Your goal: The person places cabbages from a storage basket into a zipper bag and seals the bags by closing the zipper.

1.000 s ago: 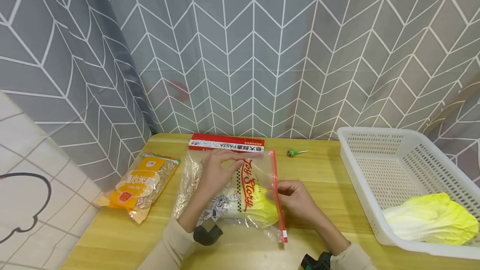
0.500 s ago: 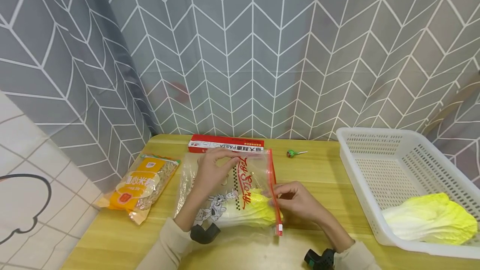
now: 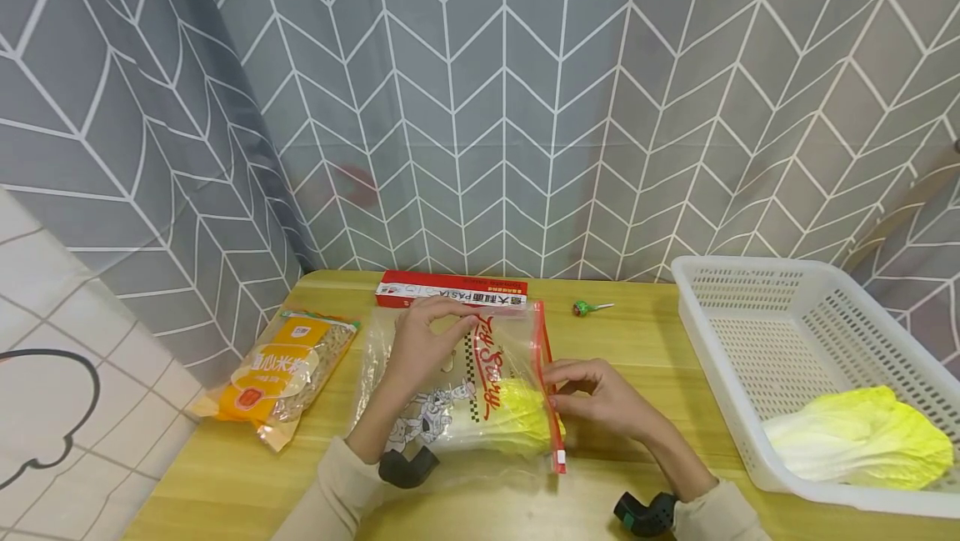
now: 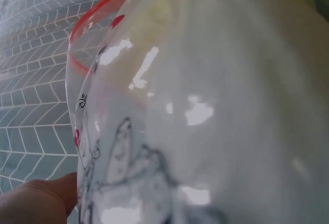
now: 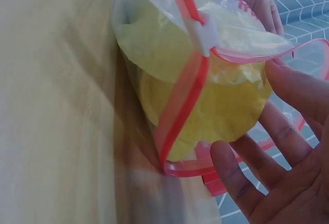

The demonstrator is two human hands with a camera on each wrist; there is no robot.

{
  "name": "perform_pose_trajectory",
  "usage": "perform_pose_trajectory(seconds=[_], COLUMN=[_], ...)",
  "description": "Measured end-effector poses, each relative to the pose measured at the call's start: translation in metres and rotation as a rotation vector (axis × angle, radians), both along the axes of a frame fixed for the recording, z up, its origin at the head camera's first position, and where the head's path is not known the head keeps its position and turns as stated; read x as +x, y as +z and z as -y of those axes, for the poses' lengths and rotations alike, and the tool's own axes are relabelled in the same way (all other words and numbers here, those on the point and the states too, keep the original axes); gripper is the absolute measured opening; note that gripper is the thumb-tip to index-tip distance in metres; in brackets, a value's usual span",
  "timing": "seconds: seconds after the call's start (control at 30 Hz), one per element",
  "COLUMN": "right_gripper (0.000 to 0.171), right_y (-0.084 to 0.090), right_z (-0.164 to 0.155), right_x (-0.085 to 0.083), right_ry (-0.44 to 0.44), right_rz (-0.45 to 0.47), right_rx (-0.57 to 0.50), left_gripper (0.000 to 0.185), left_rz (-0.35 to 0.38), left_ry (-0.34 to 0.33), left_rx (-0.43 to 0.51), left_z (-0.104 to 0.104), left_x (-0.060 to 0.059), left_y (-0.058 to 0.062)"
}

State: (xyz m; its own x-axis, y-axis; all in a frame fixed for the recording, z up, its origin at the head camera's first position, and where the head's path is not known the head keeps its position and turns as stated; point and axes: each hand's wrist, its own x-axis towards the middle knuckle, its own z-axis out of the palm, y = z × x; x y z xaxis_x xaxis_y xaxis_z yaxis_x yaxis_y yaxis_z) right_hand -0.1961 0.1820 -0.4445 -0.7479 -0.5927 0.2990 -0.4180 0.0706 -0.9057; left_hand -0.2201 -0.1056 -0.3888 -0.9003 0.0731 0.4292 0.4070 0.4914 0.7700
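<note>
A clear zip bag (image 3: 450,366) printed with red "Toy Story" lettering and cartoon figures lies on the wooden table. Inside it is a yellow-and-white napa cabbage (image 3: 517,416), its leafy end at the red-edged mouth. My left hand (image 3: 427,345) pinches the bag's upper side between thumb and fingers. At the mouth is my right hand (image 3: 600,399), its thumb at the upper red edge. The right wrist view shows its fingers spread beside the leaf tips. A white slider (image 5: 203,35) sits at one end of the red zip strip. Plastic and cabbage fill most of the left wrist view.
Behind the bag is a red pasta box (image 3: 450,287), with a green lollipop (image 3: 581,308) to its right. An orange grain packet (image 3: 288,370) lies at the left. A white plastic basket (image 3: 720,391) holding another napa cabbage piece (image 3: 862,441) stands at the right.
The bag's red mouth has shifted slightly left and the cabbage's leafy end shows more clearly. My right hand's fingers have drawn back a little from inside the mouth. My left hand keeps its pinch.
</note>
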Motion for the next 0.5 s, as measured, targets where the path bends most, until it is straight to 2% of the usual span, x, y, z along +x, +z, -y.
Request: perform_pose_trajectory(seconds=[0.27,0.5], right_gripper=[0.027,0.026], right_y=[0.0031,0.0093], right_z=[-0.0045,-0.0087], right_x=[-0.0009,-0.0031], right_ry=[-0.026,-0.138], right_rz=[-0.035,-0.028], right_rx=[-0.003,0.060], left_gripper=[0.013,0.013], left_rz=[-0.003,-0.002], left_ry=[-0.029,-0.027], left_rx=[-0.009,-0.014], left_z=[0.0001,0.0006], left_x=[-0.0002,-0.0005], left_y=[-0.0007,0.0006])
